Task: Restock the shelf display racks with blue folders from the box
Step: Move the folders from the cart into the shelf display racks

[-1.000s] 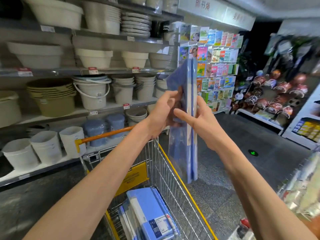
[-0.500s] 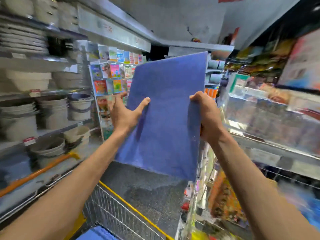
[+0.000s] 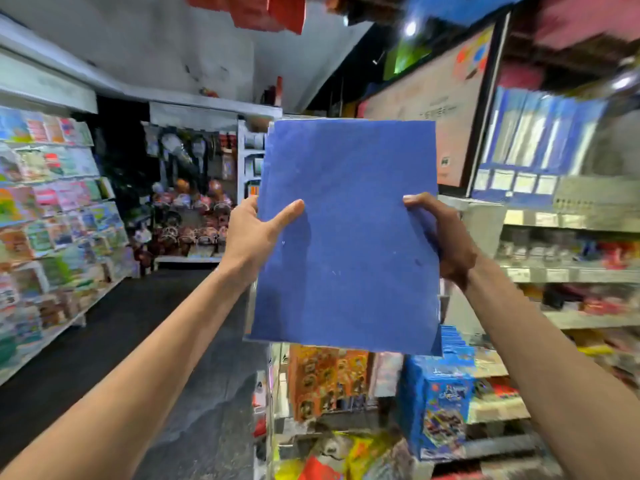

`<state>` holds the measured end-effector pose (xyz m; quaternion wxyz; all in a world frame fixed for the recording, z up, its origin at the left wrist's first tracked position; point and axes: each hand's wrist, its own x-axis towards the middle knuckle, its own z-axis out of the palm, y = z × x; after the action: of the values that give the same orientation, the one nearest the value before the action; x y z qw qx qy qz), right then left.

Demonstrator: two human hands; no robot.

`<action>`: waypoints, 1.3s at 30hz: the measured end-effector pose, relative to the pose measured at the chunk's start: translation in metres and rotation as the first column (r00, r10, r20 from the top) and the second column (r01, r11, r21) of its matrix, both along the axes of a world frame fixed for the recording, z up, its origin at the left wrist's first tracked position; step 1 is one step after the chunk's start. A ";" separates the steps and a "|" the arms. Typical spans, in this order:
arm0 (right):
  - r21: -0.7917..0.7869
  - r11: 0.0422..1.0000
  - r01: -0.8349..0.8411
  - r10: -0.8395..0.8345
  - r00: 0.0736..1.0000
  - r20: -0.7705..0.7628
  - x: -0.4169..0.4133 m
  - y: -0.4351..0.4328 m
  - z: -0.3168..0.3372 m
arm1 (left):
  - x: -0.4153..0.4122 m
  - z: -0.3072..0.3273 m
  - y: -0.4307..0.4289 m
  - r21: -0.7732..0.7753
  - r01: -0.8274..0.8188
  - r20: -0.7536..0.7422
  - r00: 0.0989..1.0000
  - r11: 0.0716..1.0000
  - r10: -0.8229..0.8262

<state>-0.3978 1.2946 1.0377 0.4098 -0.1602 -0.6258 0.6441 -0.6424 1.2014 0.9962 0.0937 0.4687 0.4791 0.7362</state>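
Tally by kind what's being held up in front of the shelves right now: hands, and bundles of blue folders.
hands: 2, the left hand and the right hand, each holding one side edge
blue folder bundle: 1, folders inside it cannot be counted
total: 3

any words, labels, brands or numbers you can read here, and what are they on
Nothing here reads clearly.
The board: faint print, too blurred.
The price tags on the shelf edges: too blurred.
The blue boxes: a logo, unreadable.
The folder: no print on the side shown.
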 end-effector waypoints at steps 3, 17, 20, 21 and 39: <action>0.077 0.983 0.169 -0.170 0.985 0.004 0.051 0.016 0.010 | 0.043 0.017 0.039 -0.001 0.071 -0.044 0.997 0.997 -0.071; 0.137 0.856 0.499 -0.494 0.867 -0.070 0.272 0.144 0.044 | 0.262 0.064 0.208 0.143 0.140 -0.118 0.985 0.980 -0.123; 0.133 0.807 0.575 -0.562 0.818 -0.125 0.334 0.180 0.059 | 0.324 0.080 0.265 0.176 0.132 -0.131 0.985 0.975 -0.110; 0.136 0.786 0.603 -0.586 0.797 -0.146 0.347 0.189 0.063 | 0.337 0.084 0.277 0.166 0.148 -0.149 0.981 0.975 -0.123; 0.260 0.143 0.955 -0.817 0.262 -0.514 0.543 0.374 0.163 | 0.539 0.164 0.539 0.224 0.026 -0.691 0.709 0.974 0.140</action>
<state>0.1448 1.6688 1.2006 0.8110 -0.2976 -0.4966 0.0849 -0.1036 1.7404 1.1607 -0.1702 0.7055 0.4097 0.5527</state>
